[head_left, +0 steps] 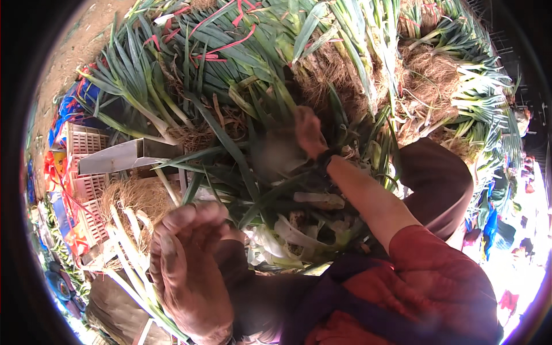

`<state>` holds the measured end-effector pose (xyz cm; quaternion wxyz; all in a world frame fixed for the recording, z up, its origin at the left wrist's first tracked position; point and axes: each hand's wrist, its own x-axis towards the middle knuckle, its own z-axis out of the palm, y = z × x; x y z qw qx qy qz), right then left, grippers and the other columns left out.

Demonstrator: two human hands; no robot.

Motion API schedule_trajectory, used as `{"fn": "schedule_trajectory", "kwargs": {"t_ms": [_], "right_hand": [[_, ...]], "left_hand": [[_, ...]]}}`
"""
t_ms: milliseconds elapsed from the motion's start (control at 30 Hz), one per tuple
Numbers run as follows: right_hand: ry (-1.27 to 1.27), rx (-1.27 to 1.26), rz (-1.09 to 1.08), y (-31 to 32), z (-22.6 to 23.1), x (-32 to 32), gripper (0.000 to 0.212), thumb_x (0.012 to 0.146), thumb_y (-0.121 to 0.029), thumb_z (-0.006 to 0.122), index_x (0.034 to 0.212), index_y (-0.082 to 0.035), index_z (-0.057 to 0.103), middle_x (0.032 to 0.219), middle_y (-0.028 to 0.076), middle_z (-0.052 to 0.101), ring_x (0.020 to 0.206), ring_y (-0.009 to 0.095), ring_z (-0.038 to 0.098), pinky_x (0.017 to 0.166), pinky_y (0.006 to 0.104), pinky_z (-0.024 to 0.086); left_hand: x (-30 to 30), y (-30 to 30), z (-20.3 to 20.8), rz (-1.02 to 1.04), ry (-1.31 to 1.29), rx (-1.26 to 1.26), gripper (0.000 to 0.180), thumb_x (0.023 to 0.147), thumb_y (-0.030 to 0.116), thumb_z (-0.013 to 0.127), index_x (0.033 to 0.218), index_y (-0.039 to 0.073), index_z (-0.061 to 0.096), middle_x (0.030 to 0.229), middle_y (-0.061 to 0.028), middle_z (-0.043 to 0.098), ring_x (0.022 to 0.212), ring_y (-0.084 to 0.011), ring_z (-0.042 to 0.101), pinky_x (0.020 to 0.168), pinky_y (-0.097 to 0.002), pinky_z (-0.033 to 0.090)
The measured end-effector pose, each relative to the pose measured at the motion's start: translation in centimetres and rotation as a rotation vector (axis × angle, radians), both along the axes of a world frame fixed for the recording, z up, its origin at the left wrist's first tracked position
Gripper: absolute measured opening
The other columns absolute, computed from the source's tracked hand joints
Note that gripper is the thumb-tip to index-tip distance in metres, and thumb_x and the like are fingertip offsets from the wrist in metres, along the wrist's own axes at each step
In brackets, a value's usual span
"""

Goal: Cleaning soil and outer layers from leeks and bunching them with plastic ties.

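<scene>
My left hand (192, 267) is raised close in front of me at the lower left. Its palm is cupped, the fingers bend over at the top, and nothing shows in it. Farther off, my right hand (309, 132) reaches into the heap of leeks. Its fingers are closed at the base of some green leek leaves (279, 100); the fingertips are partly hidden. A dark band circles that wrist. Below it lie loose leaves and pale peeled husks (305, 233). Beside my left hand lie leeks with white stalks (129, 230) and brown roots.
Bundles of leeks with red ties (213, 56) fill the far side. More, roots facing me, are stacked at the right (428, 80). A metal bracket or tray edge (112, 158) juts out at left, near a pale plastic crate (86, 141). My bent knee (440, 184) is at right.
</scene>
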<state>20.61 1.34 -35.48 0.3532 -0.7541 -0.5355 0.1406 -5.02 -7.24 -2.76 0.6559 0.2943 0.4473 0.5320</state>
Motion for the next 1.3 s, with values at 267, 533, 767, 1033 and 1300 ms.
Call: {"fn": "schedule_trajectory", "kwargs": {"t_ms": [267,533,767,1033,1300], "right_hand": [[0.223,-0.33,0.211,1.2,-8.9,8.8,0.044,0.084,-0.029,0.061,0.111,0.004,0.057,0.1,0.022,0.063,0.093,0.033,0.061,0.084,0.038,0.045],[0.414,-0.43,0.264,-0.1,7.1,6.6,0.043,0.082,-0.028,0.066,0.108,0.005,0.06,0.089,0.011,0.064,0.083,0.012,0.057,0.073,0.0299,0.048],[0.771,-0.347,0.282,-6.6,0.8,9.2,0.028,0.09,-0.022,0.057,0.105,0.001,0.062,0.089,0.005,0.064,0.077,0.01,0.054,0.071,0.0262,0.046],[0.466,-0.278,0.188,-10.5,2.3,9.7,0.029,0.09,-0.028,0.056,0.1,0.0,0.058,0.095,0.011,0.059,0.088,0.018,0.055,0.08,0.033,0.043],[0.172,-0.255,0.321,-16.8,23.2,7.0,0.027,0.084,-0.019,0.063,0.093,0.006,0.057,0.079,0.023,0.059,0.073,0.029,0.061,0.067,0.0372,0.048]], "left_hand": [[3.3,1.5,-1.6,-0.292,-0.126,-0.137,0.026,0.093,0.012,0.05,0.109,-0.008,0.058,0.106,-0.0185,0.063,0.098,-0.0242,0.062,0.087,-0.0333,0.047],[6.0,0.5,-0.5,-0.311,-0.022,-0.228,0.027,0.092,0.014,0.049,0.105,-0.009,0.056,0.098,-0.0213,0.064,0.092,-0.0278,0.064,0.087,-0.0387,0.048],[7.9,0.8,-1.7,-0.484,0.082,-0.051,0.029,0.096,0.02,0.048,0.106,-0.005,0.059,0.095,-0.0166,0.066,0.087,-0.0223,0.065,0.081,-0.0337,0.051],[6.5,2.0,-3.1,-0.435,0.205,0.054,0.03,0.092,0.026,0.054,0.104,0.0,0.062,0.093,-0.0114,0.068,0.084,-0.019,0.065,0.078,-0.0293,0.05],[6.5,3.3,-7.1,-0.301,0.301,0.019,0.042,0.086,0.039,0.061,0.106,0.002,0.061,0.096,-0.0101,0.067,0.088,-0.0184,0.063,0.079,-0.0302,0.048]]}}
